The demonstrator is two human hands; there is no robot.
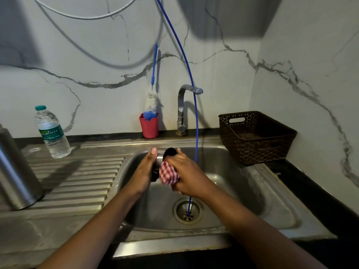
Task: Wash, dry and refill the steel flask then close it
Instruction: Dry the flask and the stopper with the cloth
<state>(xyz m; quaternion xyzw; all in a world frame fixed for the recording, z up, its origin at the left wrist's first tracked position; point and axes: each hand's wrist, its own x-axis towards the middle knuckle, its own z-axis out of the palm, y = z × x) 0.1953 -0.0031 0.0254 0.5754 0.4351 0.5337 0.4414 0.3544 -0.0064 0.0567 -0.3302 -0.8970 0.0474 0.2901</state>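
Steel flask point(17, 171) stands upright at the left edge of the frame, on the ribbed draining surface point(77, 181), well apart from both hands. Centre frame, over the sink point(229, 171), the left grip point(144, 171) clasps a black lid point(170, 152). The right grip point(189, 175) is bunched round a red-checked cloth point(169, 174), pressing it against that lid.

Bare left hand point(143, 171) and right hand point(189, 177), bare forearms point(101, 216), short nails point(153, 150).
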